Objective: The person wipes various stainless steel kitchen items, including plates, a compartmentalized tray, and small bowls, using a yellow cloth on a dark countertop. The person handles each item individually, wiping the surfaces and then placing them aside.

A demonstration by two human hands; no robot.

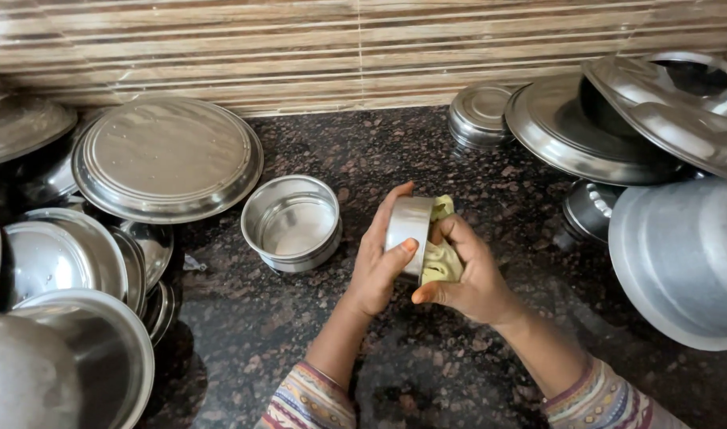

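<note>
Wiping is the step in hand, to judge from the grip. Left hand (379,266) is curled around a small steel tin (409,230) turned on its side, thumb across its near wall and fingers over the far one. Right hand (467,278) is closed on a yellow-green cloth (440,253) and pushes it into the tin's open mouth, so the cloth sits between that palm and the steel. Both hands hang just above the dark granite counter (427,151), with nothing resting on it beneath them.

Just left of the left hand an open round tin (292,222) stands upright on the counter. Farther left lies a heap of steel plates (166,157) and bowls (54,258), leaning on one another. Beyond the right hand, against the tiled wall, sit a small lidded tin (480,111) and a wide plate (578,131); to its right a large pot (681,258) lies tipped over.

Judged from this pose, the next move calls for turning the tin in the left hand while the cloth sweeps the inner wall and base, with a firm hold, since wet steel may slip.
</note>
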